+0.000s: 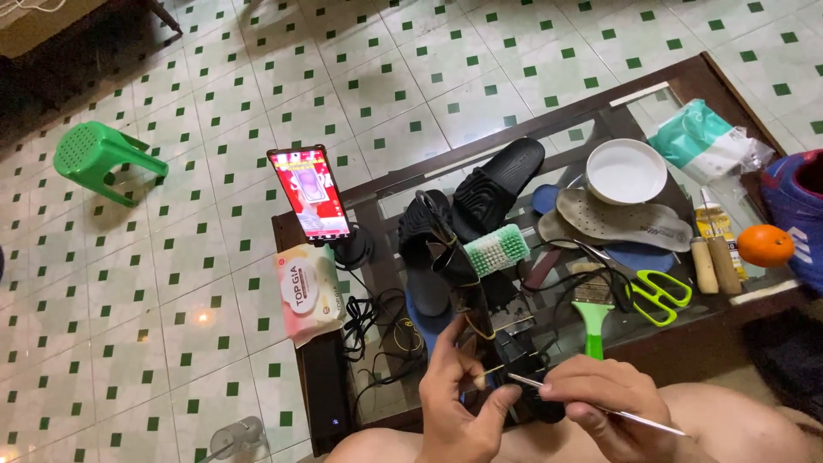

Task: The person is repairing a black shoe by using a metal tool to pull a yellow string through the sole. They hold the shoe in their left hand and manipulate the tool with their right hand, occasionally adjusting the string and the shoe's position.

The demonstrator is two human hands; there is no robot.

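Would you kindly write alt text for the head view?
Left hand grips a black sandal while the right hand pokes it with a thin metal tool, above a glass table holding scissors, brushes, insoles.

Hands with sandal, metal pick

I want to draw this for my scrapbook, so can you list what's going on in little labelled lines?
Place: dark glass-topped low table on a white floor with green squares
Left hand: holds a black strappy sandal
Right hand: pinches a thin silver metal tool, its tip at the sandal
On table: green-bristled scrub brush, green-handled scissors, round white bowl, orange fruit, phone on a stand
Floor: small green plastic stool
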